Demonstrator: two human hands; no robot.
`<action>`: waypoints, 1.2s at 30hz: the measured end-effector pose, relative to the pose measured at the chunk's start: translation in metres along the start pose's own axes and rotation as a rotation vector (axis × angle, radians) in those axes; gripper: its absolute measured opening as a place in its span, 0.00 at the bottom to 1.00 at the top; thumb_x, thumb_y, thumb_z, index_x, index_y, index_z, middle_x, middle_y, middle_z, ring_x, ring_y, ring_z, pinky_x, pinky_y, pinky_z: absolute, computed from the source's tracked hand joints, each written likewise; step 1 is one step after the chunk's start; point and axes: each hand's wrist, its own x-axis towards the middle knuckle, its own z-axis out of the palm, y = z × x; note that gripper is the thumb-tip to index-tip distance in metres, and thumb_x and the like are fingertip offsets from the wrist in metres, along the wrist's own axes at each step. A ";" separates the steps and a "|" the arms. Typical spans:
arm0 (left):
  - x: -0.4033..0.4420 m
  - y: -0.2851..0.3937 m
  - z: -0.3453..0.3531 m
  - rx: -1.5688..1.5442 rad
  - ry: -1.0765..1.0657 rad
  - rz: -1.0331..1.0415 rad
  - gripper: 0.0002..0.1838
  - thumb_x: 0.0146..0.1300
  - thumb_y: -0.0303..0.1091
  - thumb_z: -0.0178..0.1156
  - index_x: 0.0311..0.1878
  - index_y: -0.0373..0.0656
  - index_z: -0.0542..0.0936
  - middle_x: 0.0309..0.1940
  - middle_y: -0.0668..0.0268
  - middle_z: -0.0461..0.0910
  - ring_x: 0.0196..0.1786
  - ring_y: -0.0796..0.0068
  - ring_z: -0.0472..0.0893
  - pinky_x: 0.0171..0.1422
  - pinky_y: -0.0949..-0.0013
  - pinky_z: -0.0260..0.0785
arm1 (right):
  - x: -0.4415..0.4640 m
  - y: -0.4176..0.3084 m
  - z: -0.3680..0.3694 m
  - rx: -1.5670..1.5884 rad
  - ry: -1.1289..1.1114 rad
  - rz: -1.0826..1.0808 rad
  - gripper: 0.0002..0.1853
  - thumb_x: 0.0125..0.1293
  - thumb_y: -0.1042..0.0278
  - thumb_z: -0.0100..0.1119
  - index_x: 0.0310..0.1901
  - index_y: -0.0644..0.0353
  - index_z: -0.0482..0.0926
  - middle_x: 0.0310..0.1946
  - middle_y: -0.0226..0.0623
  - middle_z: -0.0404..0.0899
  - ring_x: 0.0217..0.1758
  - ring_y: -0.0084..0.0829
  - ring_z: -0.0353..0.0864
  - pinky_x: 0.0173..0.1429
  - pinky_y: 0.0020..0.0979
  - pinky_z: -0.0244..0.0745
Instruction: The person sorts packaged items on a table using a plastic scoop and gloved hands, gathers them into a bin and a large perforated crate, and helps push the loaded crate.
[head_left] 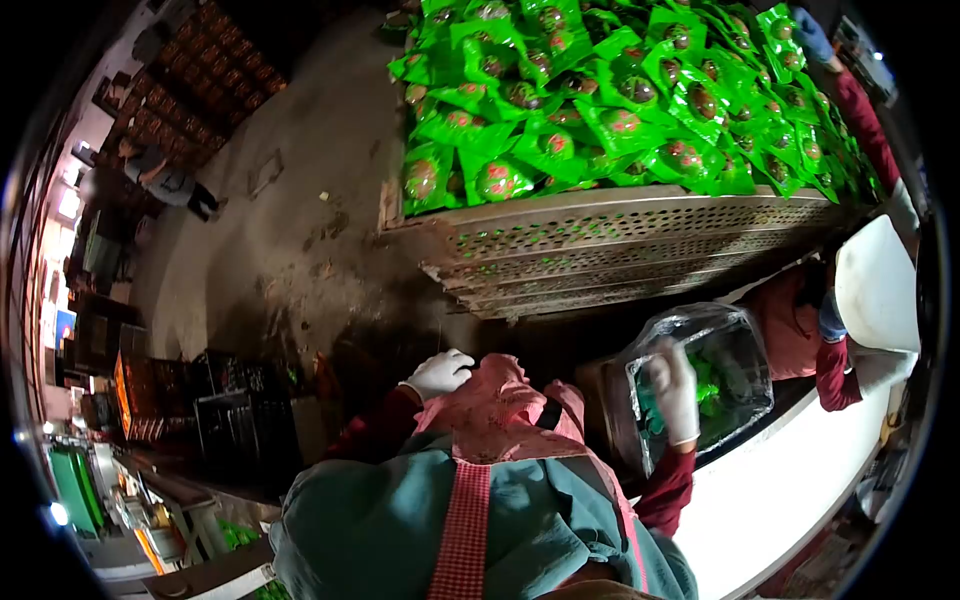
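Note:
My left hand (pixel 440 373), in a white glove, lies on the pink apron (pixel 500 410) over my lap, its fingers stretched out and holding nothing. Over a box lined with clear plastic (pixel 748 335) is my right hand (pixel 672 390), also in a white glove. Its fingers are smeared by motion, so I cannot make out whether they hold anything. Inside the box lie green packets (pixel 708 385), partly hidden by the lining. In front of me a large metal bin with perforated sides (pixel 620 235) is heaped with green packets (pixel 555 145), each with a round dark-reddish item showing through.
At the right a co-worker's red sleeve (pixel 868 130) and blue-gloved hand (pixel 815 40) reach along the bin. A white rounded object (pixel 878 285) is beside them. A white tabletop (pixel 770 500) runs at my right. Dark crates (pixel 240 430) stand left; another person (pixel 165 180) is farther off.

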 end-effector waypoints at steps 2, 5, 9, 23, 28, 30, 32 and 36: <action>-0.009 -0.002 -0.009 -0.017 0.003 -0.051 0.19 0.64 0.41 0.53 0.54 0.42 0.78 0.54 0.54 0.76 0.58 0.53 0.74 0.62 0.58 0.67 | 0.031 -0.073 -0.020 0.307 0.002 -0.150 0.19 0.71 0.60 0.53 0.57 0.65 0.72 0.48 0.41 0.79 0.48 0.32 0.80 0.53 0.30 0.73; -0.016 -0.015 -0.014 -0.024 0.063 -0.066 0.18 0.65 0.40 0.53 0.53 0.39 0.78 0.51 0.54 0.76 0.56 0.52 0.75 0.60 0.59 0.68 | 0.050 -0.194 -0.030 0.578 0.042 -0.611 0.42 0.65 0.51 0.61 0.70 0.68 0.52 0.51 0.49 0.78 0.45 0.39 0.82 0.51 0.35 0.77; -0.016 -0.057 -0.018 -0.076 0.227 0.082 0.17 0.63 0.39 0.54 0.51 0.40 0.79 0.49 0.54 0.78 0.54 0.52 0.76 0.59 0.59 0.69 | 0.063 -0.274 -0.014 0.664 0.059 -1.022 0.41 0.64 0.53 0.61 0.70 0.68 0.53 0.52 0.49 0.77 0.47 0.39 0.81 0.52 0.36 0.76; -0.014 -0.280 -0.102 -0.102 0.333 0.210 0.16 0.63 0.39 0.57 0.50 0.40 0.78 0.46 0.51 0.79 0.51 0.48 0.77 0.57 0.54 0.70 | 0.138 -0.386 0.126 0.525 0.144 -1.278 0.39 0.62 0.61 0.62 0.70 0.67 0.54 0.57 0.49 0.73 0.54 0.40 0.77 0.58 0.37 0.73; 0.012 -0.304 -0.182 -0.051 0.268 0.109 0.15 0.60 0.38 0.58 0.46 0.39 0.81 0.45 0.50 0.81 0.52 0.50 0.79 0.57 0.55 0.71 | 0.168 -0.442 0.136 0.430 0.214 -1.304 0.39 0.61 0.63 0.62 0.70 0.66 0.54 0.58 0.49 0.72 0.57 0.40 0.75 0.60 0.37 0.72; 0.016 -0.303 -0.203 -0.056 0.307 0.170 0.14 0.62 0.37 0.58 0.47 0.39 0.80 0.44 0.51 0.81 0.51 0.50 0.79 0.57 0.55 0.71 | 0.172 -0.452 0.146 0.396 0.228 -1.264 0.39 0.60 0.65 0.62 0.70 0.66 0.55 0.59 0.50 0.72 0.58 0.40 0.75 0.60 0.37 0.71; 0.031 -0.311 -0.209 -0.017 0.273 0.170 0.14 0.63 0.38 0.58 0.48 0.40 0.80 0.46 0.52 0.81 0.52 0.51 0.79 0.57 0.56 0.71 | 0.179 -0.457 0.153 0.380 0.227 -1.232 0.39 0.60 0.66 0.62 0.70 0.66 0.55 0.60 0.50 0.71 0.59 0.40 0.74 0.61 0.37 0.71; 0.050 -0.319 -0.217 0.281 0.147 0.209 0.15 0.63 0.38 0.58 0.50 0.42 0.79 0.49 0.55 0.79 0.55 0.53 0.76 0.60 0.57 0.69 | 0.202 -0.457 0.166 0.323 0.211 -1.132 0.39 0.59 0.68 0.62 0.70 0.65 0.55 0.61 0.50 0.70 0.61 0.40 0.73 0.63 0.38 0.70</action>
